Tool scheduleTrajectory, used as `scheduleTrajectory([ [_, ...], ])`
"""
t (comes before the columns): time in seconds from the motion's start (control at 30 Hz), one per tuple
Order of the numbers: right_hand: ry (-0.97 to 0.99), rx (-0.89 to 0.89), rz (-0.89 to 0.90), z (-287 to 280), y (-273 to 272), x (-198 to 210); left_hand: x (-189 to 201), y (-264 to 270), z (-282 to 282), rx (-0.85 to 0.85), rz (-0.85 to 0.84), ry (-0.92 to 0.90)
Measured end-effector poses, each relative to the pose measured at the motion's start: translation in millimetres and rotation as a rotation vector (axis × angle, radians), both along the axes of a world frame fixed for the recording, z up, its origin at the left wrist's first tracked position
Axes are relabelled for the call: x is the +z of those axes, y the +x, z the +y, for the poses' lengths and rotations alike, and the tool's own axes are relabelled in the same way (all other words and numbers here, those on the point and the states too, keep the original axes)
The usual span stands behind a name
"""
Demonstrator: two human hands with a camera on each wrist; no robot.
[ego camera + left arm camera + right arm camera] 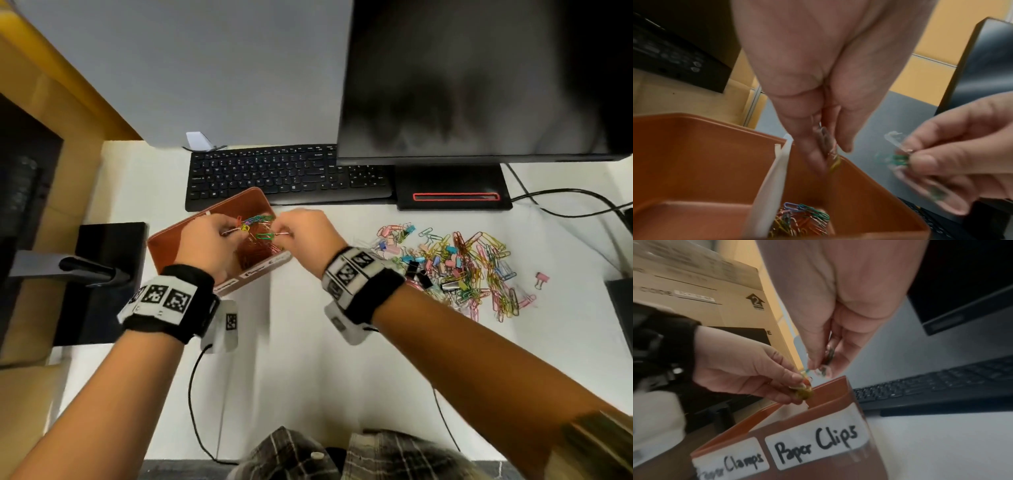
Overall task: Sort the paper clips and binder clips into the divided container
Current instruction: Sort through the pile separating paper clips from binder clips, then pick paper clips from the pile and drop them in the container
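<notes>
A brown divided container (164, 243) stands left of centre on the desk, with a white divider (772, 178) and labels "Paper Clamps" (731, 462) and "Paper Clips" (816, 441). Coloured paper clips (803, 217) lie in its right compartment; what shows of the left one is bare. Both hands hover over the right compartment. My left hand (205, 240) pinches a tangle of clips (248, 224). My right hand (305, 229) pinches linked clips, a green one (265, 235) among them. A pile of paper clips and binder clips (462, 267) lies on the desk to the right.
A black keyboard (287, 174) sits just behind the container, a monitor (479, 85) and its stand (452, 192) to the right. One pink binder clip (542, 279) lies apart from the pile. Cardboard boxes (694, 293) and a black object (102, 274) stand at left.
</notes>
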State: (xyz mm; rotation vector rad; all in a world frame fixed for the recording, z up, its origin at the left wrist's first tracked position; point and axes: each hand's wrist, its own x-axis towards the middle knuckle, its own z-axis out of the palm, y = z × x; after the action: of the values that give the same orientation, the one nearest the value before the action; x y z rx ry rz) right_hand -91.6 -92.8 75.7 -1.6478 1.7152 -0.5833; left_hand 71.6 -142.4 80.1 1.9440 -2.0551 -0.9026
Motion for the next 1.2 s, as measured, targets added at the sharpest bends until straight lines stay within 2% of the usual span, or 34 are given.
scheduleTrajectory([
  [0.1, 0.083, -0.051, -0.133, -14, 17, 0, 3, 0, -2, -0.002, -0.011, -0.016],
  [0.23, 0.001, -0.153, -0.211, 8, -14, -8, 11, -13, 18, -0.065, 0.175, -0.131],
  [0.33, 0.008, -0.217, -0.031, 31, -70, -25, -4, -37, 41, -0.153, 0.331, -0.082],
  [0.47, 0.182, -0.271, 0.274, 47, -138, -52, -35, -80, 68, -0.291, 0.284, 0.049],
  [0.67, 0.310, -0.165, 0.313, 59, -158, -67, -83, -139, 77, -0.394, 0.133, 0.065],
  [0.77, 0.297, -0.155, 0.289, 64, -151, -75, -96, -143, 70, -0.386, 0.041, 0.104],
  [0.93, 0.198, -0.171, 0.220, 80, -163, -80, -99, -141, 62, -0.368, 0.081, 0.078],
  [1.07, 0.115, -0.261, 0.170, 95, -181, -72, -91, -128, 56, -0.228, 0.147, 0.049],
  [1.2, 0.130, -0.287, 0.256, 103, -204, -70, -84, -116, 49, -0.105, 0.150, 0.004],
])
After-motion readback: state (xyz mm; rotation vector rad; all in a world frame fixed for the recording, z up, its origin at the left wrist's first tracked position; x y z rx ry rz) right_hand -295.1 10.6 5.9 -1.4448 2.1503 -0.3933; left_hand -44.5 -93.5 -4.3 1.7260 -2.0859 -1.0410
